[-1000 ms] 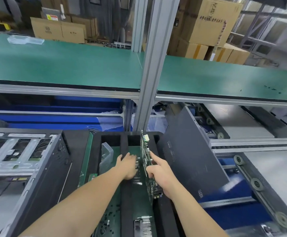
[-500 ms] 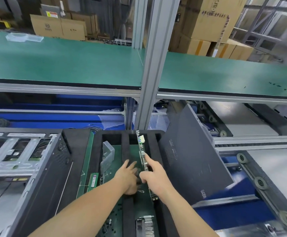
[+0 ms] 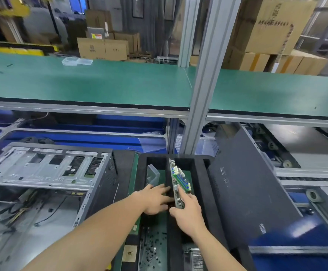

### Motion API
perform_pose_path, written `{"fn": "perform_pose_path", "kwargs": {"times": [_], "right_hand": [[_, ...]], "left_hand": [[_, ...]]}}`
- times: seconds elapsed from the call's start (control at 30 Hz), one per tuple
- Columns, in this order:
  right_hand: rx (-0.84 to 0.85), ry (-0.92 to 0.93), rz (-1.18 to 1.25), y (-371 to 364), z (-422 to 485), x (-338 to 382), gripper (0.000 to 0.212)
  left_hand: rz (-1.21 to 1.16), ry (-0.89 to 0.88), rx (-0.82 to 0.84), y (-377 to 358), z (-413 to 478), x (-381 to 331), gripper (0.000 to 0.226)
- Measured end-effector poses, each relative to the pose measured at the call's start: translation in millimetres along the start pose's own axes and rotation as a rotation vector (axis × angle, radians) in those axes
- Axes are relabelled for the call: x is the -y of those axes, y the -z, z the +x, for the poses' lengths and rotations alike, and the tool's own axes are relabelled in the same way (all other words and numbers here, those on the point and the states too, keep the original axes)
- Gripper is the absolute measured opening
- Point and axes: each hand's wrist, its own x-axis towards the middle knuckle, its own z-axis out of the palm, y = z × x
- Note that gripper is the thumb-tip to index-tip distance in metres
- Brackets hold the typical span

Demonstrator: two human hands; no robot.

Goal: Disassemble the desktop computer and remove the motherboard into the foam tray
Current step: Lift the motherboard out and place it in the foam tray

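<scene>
A green motherboard [image 3: 178, 178] stands on edge in the right slot of the black foam tray [image 3: 200, 177], leaning slightly left against the tray's middle divider. My right hand [image 3: 188, 214] holds the board's near end, index finger laid along its right face. My left hand [image 3: 155, 198] lies flat with spread fingers over the left slot, touching the divider beside the board. The opened desktop case [image 3: 48, 173] lies on its side to the left, its metal frame and loose cables showing.
A dark case side panel [image 3: 251, 190] leans against the tray's right side. Another board [image 3: 151, 249] and a clear plastic piece [image 3: 153, 174] sit in the tray's left slot. A grey post [image 3: 202, 94] rises behind the tray. Conveyor rollers [image 3: 313, 195] run at right.
The motherboard has sunk lower into the tray's right slot and tilted toward the divider. Both hands followed it down; my left hand spread flat.
</scene>
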Motion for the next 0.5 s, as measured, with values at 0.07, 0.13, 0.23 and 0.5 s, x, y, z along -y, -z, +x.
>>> {"fn": "perform_pose_path", "kwargs": {"times": [0.07, 0.13, 0.23, 0.5], "right_hand": [[0.003, -0.013, -0.013, 1.5, 0.1, 1.4, 0.085], [0.002, -0.022, -0.067, 0.0, -0.1, 3.1, 0.08], [-0.008, -0.048, -0.142, -3.2, -0.8, 8.8, 0.075], [-0.248, 0.088, -0.378, -7.8, -17.3, 55.6, 0.07]], "left_hand": [[-0.033, 0.064, -0.01, 7.5, -11.8, 0.6, 0.053], [-0.065, 0.109, -0.015, 15.8, -25.5, -0.7, 0.051], [-0.07, 0.149, -0.041, 30.0, -49.5, -3.6, 0.044], [-0.281, 0.287, -0.381, 66.2, -110.3, 8.0, 0.035]]}}
